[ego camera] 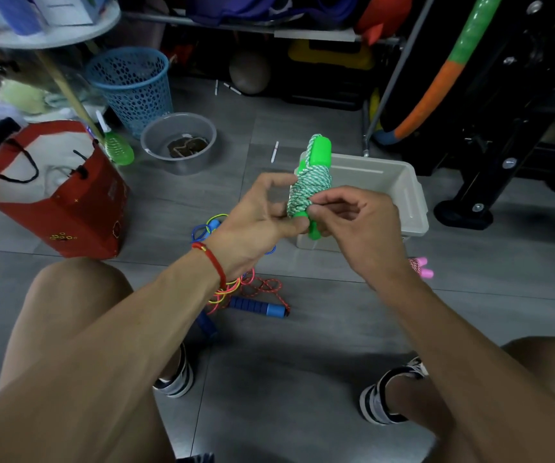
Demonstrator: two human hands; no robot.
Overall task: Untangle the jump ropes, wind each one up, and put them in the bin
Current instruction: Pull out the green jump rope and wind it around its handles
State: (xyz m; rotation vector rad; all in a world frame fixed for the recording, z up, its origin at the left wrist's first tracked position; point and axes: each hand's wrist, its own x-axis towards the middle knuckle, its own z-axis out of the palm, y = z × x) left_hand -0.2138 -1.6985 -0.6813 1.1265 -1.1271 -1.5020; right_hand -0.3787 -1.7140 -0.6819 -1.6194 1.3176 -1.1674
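Between both hands, upright green rope bundle

green-handled rope wound, upright, before bin

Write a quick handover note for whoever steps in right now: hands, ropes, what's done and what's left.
Left hand: pinches the lower end of the green rope bundle.
Right hand: pinches the cord at the bundle's lower wraps, apparently securing the end.
Green rope is wound round its handles, held above the grey bin.
Left: drop it in the bin, then untangle and wind the blue-handled rope and coloured cords on the floor; a pink-handled rope lies right of the bin.
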